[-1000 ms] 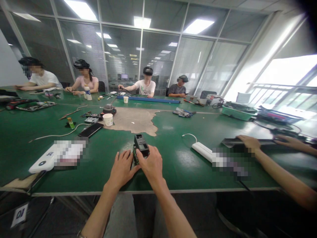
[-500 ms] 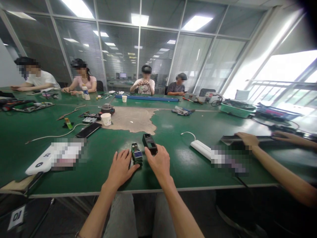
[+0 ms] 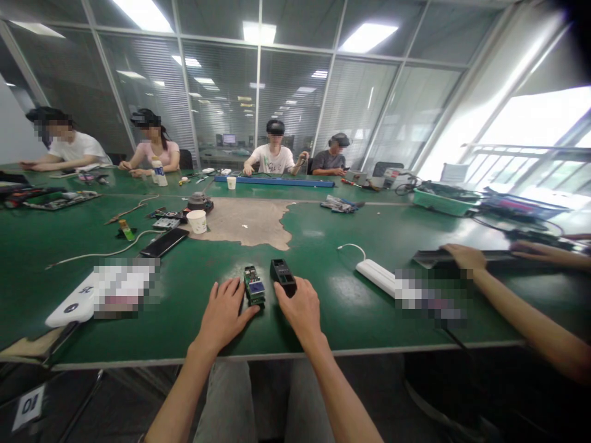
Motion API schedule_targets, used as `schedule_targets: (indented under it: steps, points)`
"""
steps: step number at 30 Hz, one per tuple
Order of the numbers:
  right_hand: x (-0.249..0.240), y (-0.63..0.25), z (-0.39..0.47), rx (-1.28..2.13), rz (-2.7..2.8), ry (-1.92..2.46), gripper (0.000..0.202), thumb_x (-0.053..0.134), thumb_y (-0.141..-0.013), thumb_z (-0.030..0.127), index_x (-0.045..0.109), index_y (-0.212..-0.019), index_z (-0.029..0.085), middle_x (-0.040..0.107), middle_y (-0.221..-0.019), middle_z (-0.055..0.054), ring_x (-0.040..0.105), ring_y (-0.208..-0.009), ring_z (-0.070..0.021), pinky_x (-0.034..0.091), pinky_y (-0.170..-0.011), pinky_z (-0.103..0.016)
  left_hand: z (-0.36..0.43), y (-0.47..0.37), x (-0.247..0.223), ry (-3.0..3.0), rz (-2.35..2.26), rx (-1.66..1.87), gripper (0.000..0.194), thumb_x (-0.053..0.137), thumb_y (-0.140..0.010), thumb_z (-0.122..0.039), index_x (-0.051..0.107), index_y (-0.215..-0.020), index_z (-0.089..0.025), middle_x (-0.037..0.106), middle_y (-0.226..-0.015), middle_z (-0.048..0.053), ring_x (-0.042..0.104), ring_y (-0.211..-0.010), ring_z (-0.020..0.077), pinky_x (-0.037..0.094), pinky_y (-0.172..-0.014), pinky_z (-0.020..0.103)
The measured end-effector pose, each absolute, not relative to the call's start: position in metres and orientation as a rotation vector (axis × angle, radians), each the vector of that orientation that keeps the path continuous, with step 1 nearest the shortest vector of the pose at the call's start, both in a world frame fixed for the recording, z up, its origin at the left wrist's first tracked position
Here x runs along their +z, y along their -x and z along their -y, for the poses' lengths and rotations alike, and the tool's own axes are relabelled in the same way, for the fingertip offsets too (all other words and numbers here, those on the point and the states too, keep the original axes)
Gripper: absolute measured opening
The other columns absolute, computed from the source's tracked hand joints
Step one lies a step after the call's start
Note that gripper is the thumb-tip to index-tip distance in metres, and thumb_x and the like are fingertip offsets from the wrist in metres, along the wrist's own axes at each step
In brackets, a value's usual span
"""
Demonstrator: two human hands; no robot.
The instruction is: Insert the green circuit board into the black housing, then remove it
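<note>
My left hand (image 3: 225, 315) lies flat on the green table, fingers spread, its index fingertip and thumb close around the left and near sides of a small circuit board assembly (image 3: 254, 288). That assembly shows green boards and a dark blue display; whether the fingers touch it I cannot tell. To its right, my right hand (image 3: 302, 311) grips a black plastic housing (image 3: 283, 277) between thumb and fingers. The housing has rectangular openings on top and sits tilted, a short gap away from the boards. Its right side is partly hidden by my fingers.
A white power strip (image 3: 378, 280) lies right, near another person's hand (image 3: 466, 258) on a dark metal channel (image 3: 427, 259). Left are a white device (image 3: 74, 306), a black phone (image 3: 165, 242) and a paper cup (image 3: 197, 221). Several people sit across the table (image 3: 323, 332).
My right hand has moved the black housing slightly right and toward me, lowering it nearer the table. My left hand and the circuit boards have stayed put.
</note>
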State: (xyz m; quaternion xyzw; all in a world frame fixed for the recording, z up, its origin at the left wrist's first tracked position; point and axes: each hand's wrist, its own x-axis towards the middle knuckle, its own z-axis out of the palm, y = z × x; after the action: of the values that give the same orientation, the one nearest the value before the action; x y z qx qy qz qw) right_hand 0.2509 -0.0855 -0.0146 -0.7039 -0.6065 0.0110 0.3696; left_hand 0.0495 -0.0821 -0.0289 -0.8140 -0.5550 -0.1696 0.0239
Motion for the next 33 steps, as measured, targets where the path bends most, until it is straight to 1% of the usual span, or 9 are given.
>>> schedule_targets:
  steps: [6,11,15,21,28,33]
  points:
    - [-0.019,-0.252,0.085,0.043,1.549,1.814,0.031,0.058,-0.085,0.043,0.062,-0.101,0.016,0.063,-0.095,-0.009,0.061,-0.090,-0.0230,0.043,-0.081,-0.031,0.081,-0.049,-0.030,2.517,1.711,-0.518,0.068,0.038,-0.091,-0.066,0.046,-0.139,-0.019,0.045,-0.147,0.013,0.037,-0.136,0.0308,0.022,-0.115,0.054]
    - [-0.020,-0.252,0.084,0.034,1.547,1.838,0.034,0.060,-0.084,0.043,0.060,-0.104,0.016,0.061,-0.098,-0.011,0.061,-0.091,-0.0237,0.044,-0.080,-0.031,0.081,-0.050,-0.030,2.516,1.709,-0.499,0.069,0.036,-0.091,-0.066,0.046,-0.139,-0.018,0.044,-0.147,0.013,0.036,-0.136,0.0311,0.022,-0.115,0.054]
    - [-0.022,-0.251,0.084,0.010,1.537,1.864,0.040,0.062,-0.083,0.045,0.058,-0.109,0.016,0.060,-0.100,-0.011,0.061,-0.091,-0.0241,0.045,-0.077,-0.031,0.081,-0.051,-0.030,2.522,1.708,-0.492,0.070,0.036,-0.091,-0.067,0.045,-0.140,-0.018,0.045,-0.147,0.013,0.037,-0.136,0.0312,0.023,-0.115,0.055]
    - [-0.025,-0.252,0.089,-0.003,1.508,1.850,0.054,0.061,-0.083,0.050,0.052,-0.122,0.013,0.059,-0.105,-0.013,0.061,-0.095,-0.0257,0.046,-0.077,-0.032,0.080,-0.052,-0.030,2.523,1.716,-0.483,0.070,0.036,-0.091,-0.067,0.044,-0.141,-0.020,0.045,-0.147,0.013,0.037,-0.137,0.0306,0.023,-0.115,0.054]
    - [-0.026,-0.254,0.091,-0.006,1.506,1.865,0.054,0.060,-0.084,0.053,0.055,-0.119,0.013,0.059,-0.103,-0.013,0.062,-0.093,-0.0252,0.045,-0.076,-0.032,0.079,-0.051,-0.032,2.513,1.720,-0.500,0.073,0.037,-0.090,-0.068,0.042,-0.143,-0.019,0.044,-0.148,0.013,0.037,-0.137,0.0305,0.023,-0.114,0.053]
    - [-0.028,-0.256,0.091,0.000,1.526,1.847,0.039,0.055,-0.089,0.047,0.060,-0.111,0.015,0.059,-0.100,-0.011,0.061,-0.088,-0.0231,0.045,-0.075,-0.031,0.079,-0.051,-0.033,2.511,1.705,-0.522,0.074,0.037,-0.090,-0.068,0.041,-0.143,-0.017,0.045,-0.147,0.014,0.037,-0.136,0.0307,0.024,-0.114,0.053]
